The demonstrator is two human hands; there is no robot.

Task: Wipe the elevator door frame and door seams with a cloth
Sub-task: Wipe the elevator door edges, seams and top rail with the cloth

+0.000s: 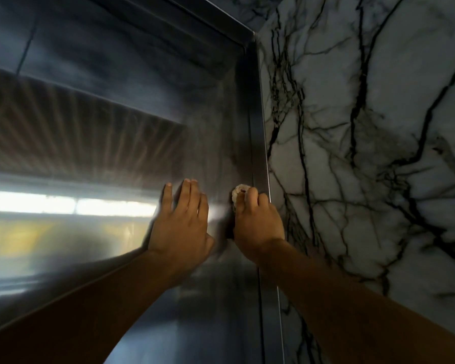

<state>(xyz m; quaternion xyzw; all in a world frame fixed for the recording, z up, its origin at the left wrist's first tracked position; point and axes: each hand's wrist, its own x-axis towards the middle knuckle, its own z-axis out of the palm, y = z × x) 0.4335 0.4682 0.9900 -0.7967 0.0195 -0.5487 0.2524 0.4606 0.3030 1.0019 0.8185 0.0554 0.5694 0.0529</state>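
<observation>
Nearest, our two forearms reach up and forward to the metal. Our left hand (183,222) lies flat on the door panel (116,143), fingers straight and slightly spread, holding nothing; we read it as a brace. Our right hand (258,219) is curled round the cloth (238,191), a small pale wad bunched in the fist, only its top end showing above the fingers. The wad is pressed against the door frame (255,143), right at the seam where the panel meets the dark vertical jamb.

Handling, as we judge it: the cloth is light, soft and limp, so it takes whatever shape we squeeze it into. Bunched tight it gives a firm nub that can push into the seam; held loose it would fold and slip out. The best hold is what we have, fingers wrapped round the bulk with a little left proud at the tip. The steel looks smooth and slick, so the wad should glide; pressure has to come from the fingers. Nothing fragile here.

Further up, the frame runs to its top corner (251,38). Beside it to the right stands the marble wall (365,127), white with black veins.
</observation>
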